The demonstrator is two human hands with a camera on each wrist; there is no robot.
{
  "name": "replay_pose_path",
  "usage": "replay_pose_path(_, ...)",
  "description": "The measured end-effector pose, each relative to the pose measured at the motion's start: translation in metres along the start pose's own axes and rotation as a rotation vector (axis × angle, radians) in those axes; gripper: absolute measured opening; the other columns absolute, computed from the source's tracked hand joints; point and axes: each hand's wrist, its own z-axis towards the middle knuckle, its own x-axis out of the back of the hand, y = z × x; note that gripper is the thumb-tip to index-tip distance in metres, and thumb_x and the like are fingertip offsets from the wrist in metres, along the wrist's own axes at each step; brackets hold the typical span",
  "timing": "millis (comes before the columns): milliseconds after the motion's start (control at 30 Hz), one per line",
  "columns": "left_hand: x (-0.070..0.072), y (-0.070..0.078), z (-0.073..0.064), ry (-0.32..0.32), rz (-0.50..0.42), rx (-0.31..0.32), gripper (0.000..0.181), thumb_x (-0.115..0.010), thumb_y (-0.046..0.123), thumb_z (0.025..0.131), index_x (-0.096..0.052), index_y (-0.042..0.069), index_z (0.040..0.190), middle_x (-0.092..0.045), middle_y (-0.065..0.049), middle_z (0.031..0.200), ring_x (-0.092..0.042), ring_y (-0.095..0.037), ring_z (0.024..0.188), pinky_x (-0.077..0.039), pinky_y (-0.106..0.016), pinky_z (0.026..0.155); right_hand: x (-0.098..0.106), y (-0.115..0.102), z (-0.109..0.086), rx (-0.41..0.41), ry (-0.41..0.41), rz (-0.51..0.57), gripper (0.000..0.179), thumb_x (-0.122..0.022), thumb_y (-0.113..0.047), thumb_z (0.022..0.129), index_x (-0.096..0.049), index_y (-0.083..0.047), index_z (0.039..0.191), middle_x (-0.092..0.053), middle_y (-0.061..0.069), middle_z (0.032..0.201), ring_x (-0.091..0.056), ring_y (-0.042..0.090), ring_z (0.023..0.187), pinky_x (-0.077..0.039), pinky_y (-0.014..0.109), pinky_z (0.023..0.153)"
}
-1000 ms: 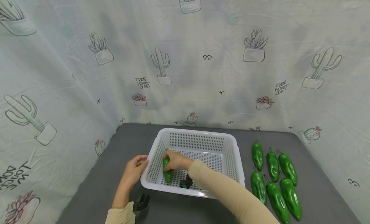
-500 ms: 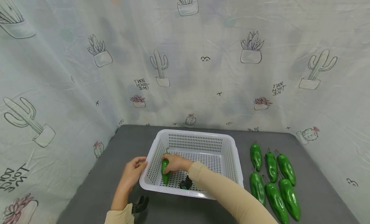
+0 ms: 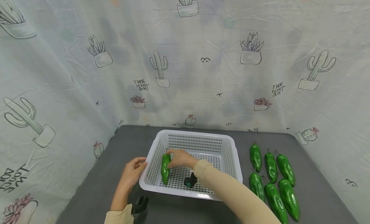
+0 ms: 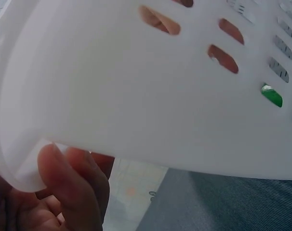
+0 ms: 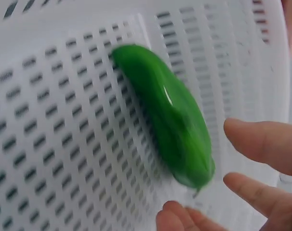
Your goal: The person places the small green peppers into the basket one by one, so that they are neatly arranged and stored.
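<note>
Releasing right hand (image 3: 180, 158): your fingers, round the pepper (image 3: 165, 172) half a second ago, now stand spread apart and hold nothing.
Pepper: lies in the basket (image 3: 196, 133), lengthwise along its left edge, so this placement looks done.
Left hand (image 3: 133, 172): your fingers curl on the basket's left rim.
Six peppers (image 3: 271, 167): still on the bench (image 3: 136, 138), near its right edge.

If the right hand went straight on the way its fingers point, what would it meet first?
Probably the green pepper, lying in the white basket just ahead of the right hand; depth is unclear.
</note>
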Motion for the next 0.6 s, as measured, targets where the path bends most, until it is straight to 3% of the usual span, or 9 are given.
replay_pose_path(400, 0.007, 0.001, 0.000, -0.019, 0.003, 0.013, 0.034, -0.053, 0.013, 0.097, -0.052, -0.005, 0.125, -0.065, -0.021, 0.100, -0.065, -0.020, 0.079, -0.051, -0.033, 0.065, 0.033, 0.019, -0.017, 0.015, 0.028, 0.079, 0.047, -0.073, -0.019, 0.082, -0.059, -0.006, 0.124, -0.060, 0.018, 0.123, -0.058, 0.031, 0.111, -0.050, 0.043, 0.085)
replay_pose_path(600, 0.003, 0.000, 0.002, -0.032, -0.027, 0.006, 0.034, -0.053, 0.013, 0.097, -0.053, -0.004, 0.126, -0.065, -0.022, 0.102, -0.065, -0.021, 0.082, -0.051, -0.032, 0.067, 0.061, 0.031, -0.036, 0.013, 0.075, 0.120, 0.044, -0.072, -0.020, 0.084, -0.060, -0.010, 0.124, -0.060, 0.016, 0.124, -0.056, 0.030, 0.115, -0.048, 0.044, 0.089)
